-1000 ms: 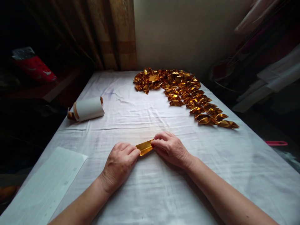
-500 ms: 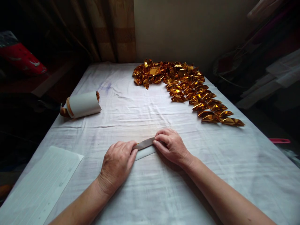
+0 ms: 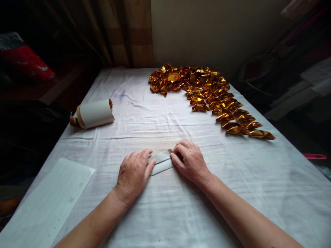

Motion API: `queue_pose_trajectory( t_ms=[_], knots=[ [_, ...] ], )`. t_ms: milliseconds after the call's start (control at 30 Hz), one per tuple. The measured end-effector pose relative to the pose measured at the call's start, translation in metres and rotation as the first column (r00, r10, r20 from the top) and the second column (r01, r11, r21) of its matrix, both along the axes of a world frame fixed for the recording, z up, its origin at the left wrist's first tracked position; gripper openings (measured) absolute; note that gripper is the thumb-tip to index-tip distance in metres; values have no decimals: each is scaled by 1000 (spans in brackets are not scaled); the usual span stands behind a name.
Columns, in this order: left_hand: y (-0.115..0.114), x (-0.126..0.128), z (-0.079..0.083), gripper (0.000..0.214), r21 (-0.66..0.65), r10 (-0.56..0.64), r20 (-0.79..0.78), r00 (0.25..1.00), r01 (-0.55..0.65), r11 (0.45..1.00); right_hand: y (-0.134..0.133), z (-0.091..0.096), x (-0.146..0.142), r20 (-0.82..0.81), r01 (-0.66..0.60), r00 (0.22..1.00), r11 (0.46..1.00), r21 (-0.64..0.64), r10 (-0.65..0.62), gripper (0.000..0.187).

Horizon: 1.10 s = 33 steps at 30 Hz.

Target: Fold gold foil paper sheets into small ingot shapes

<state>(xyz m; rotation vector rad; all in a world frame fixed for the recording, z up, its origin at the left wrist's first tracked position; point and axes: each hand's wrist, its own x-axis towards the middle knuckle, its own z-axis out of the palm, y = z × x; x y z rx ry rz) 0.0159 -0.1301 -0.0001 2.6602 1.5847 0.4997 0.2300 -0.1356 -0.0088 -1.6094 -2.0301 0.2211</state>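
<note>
A small folded strip of paper [image 3: 162, 166], white with a grey-looking flap along its far side, lies on the cloth before me. My left hand [image 3: 134, 174] is closed over its left end, thumb on the near part and fingers by the far edge. At the right end, my right hand [image 3: 190, 160] pinches the paper between thumb and bent fingers. Both hands hide the strip's ends. Beyond them, toward the back right, rests a chain of shiny folded gold foil pieces [image 3: 207, 91], farther from the hands.
A white roll [image 3: 96, 114] with brown-gold layers at its ends lies at left. Lined paper [image 3: 55, 203] covers the near left. White cloth [image 3: 129, 134] spreads over the table. A red object [image 3: 26, 62] sits beyond its left edge; something pink [image 3: 314, 156] is at right.
The far flap now lies flatter and looks lighter, and more of the strip shows. My left fingers have lifted and spread slightly. The whole view has shifted a little.
</note>
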Motion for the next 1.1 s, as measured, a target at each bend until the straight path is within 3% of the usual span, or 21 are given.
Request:
queue_pose_trajectory(
  t_ms=[133, 333, 500, 633, 933, 1100],
  knots=[
    [2, 1, 1, 21, -11, 13, -13, 1000, -13, 1000, 0, -3, 1, 11, 24, 1000, 1000, 10, -24, 3],
    [3, 3, 1, 22, -32, 16, -21, 1000, -17, 999, -3, 3, -4, 71, -6, 998, 999, 32, 3, 6],
    [5, 3, 2, 25, -68, 29, -5, 1000, -29, 997, -6, 9, -24, 225, 84, 970, 995, 61, -96, 28],
    [5, 3, 1, 27, -54, 30, 13, 999, -30, 998, -7, 4, -35, 224, 120, 965, 990, 78, -135, 33],
    [5, 2, 0, 23, -94, 39, -16, 999, -41, 995, -6, -1, -19, 207, 204, 955, 977, 55, -211, 14],
    [7, 0, 1, 24, -104, 32, 11, 999, -31, 994, -5, -2, -12, 204, 228, 951, 973, 35, -231, 13]
  ],
)
